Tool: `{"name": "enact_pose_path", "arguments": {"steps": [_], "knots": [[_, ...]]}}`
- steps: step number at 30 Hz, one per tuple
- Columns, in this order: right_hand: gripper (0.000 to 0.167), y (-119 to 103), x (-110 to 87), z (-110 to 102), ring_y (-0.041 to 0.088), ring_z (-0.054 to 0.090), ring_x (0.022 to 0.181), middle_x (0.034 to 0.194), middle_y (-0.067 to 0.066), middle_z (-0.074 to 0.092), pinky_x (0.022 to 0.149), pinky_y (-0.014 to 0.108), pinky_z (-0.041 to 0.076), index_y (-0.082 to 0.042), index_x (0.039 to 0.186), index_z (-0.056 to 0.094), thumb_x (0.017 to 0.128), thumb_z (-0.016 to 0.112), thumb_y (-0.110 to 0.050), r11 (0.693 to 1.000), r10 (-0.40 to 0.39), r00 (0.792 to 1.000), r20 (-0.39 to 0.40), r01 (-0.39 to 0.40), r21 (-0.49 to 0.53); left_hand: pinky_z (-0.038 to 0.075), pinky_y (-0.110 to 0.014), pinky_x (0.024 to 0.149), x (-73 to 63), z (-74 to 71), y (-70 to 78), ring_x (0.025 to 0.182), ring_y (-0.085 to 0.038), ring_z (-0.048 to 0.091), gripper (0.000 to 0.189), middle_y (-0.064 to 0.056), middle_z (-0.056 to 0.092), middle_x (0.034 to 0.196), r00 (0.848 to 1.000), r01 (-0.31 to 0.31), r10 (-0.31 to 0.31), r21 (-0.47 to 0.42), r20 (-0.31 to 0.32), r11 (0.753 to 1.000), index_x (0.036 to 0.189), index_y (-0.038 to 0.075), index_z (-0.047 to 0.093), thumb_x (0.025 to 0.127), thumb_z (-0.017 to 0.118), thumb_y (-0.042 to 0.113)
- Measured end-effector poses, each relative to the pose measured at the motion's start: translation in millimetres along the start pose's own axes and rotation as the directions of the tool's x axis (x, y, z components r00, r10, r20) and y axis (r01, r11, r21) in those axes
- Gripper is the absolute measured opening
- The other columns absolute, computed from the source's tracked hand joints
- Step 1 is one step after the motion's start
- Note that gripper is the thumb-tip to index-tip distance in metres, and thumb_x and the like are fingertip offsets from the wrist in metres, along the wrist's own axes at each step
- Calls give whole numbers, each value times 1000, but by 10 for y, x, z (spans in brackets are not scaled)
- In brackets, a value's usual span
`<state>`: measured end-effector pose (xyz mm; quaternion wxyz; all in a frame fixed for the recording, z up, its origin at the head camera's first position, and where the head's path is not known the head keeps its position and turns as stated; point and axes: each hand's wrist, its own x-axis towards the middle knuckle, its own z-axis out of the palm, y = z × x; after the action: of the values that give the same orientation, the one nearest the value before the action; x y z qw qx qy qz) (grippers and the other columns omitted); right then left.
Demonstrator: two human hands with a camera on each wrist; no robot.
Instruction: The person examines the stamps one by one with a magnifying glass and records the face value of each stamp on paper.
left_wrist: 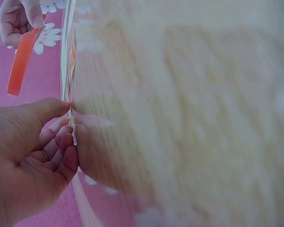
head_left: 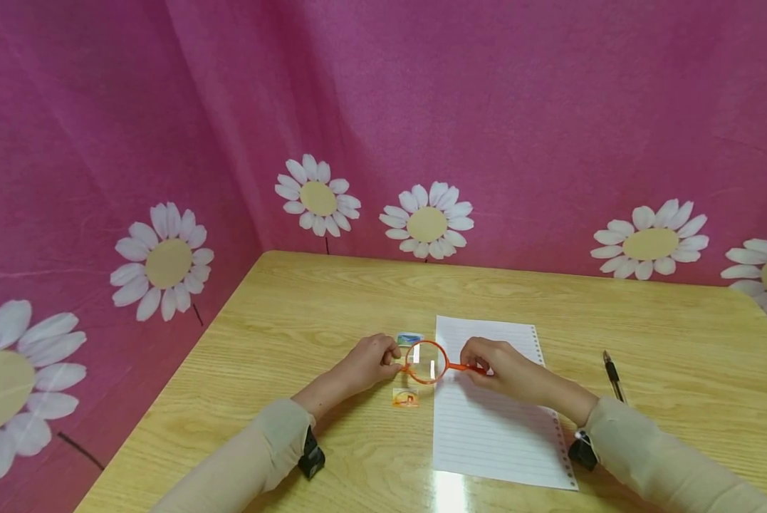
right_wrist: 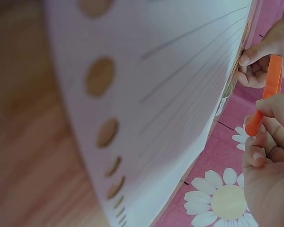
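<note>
My right hand (head_left: 495, 360) grips the orange handle of a magnifying glass (head_left: 448, 365) above the sheet's left edge. Its round lens reaches left, over the fingertips of my left hand (head_left: 373, 360). Those fingertips, thumb against curled fingers, pinch the edge of a small orange stamp-like picture (head_left: 404, 369) at the tabletop, partly hidden by the lens rim. A blue-green stamp (head_left: 410, 339) lies just beyond it, and a yellow-orange stamp (head_left: 405, 397) lies nearer me. In the right wrist view the orange handle (right_wrist: 273, 78) sits between thumb and fingers.
A lined sheet (head_left: 486, 442) with punched holes along its right side lies under my right hand. To its right is a black pen (head_left: 612, 374). The wooden table (head_left: 332, 299) meets a pink flowered curtain (head_left: 518, 142) at the back and left.
</note>
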<state>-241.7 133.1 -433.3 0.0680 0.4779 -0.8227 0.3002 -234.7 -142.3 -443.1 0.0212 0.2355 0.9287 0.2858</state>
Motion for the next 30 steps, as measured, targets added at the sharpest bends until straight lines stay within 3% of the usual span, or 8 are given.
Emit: {"name": "enact_pose_path", "arguments": {"steps": [6,13,30], "knots": [[24,16,-45,-20,-1,45,69,75,-6,54,56,20,45,-10,87,57,79,68,10,1000,3,1000,-11,-3,-9,41,-23,68,-8,2,3,71,-10,43,11,-4,52,77,1000,-10,10,-3,0,1000,92,1,63,88,71,7],[27,31,-109,-39,0,45,68,74,-7,53,55,20,44,-11,87,56,78,70,10,1000,7,1000,-26,-7,-19,40,-25,68,-5,8,6,72,-12,43,10,-2,49,79,999,32,-32,-29,22,999,93,3,62,89,70,8],[23,57,-248,-147,-2,44,69,74,-7,53,56,19,43,-9,85,58,76,70,9,999,35,998,-45,-35,-15,39,-22,65,11,9,2,72,-11,45,10,-3,52,80,998,54,-53,-30,19,998,93,3,63,89,71,8]]}}
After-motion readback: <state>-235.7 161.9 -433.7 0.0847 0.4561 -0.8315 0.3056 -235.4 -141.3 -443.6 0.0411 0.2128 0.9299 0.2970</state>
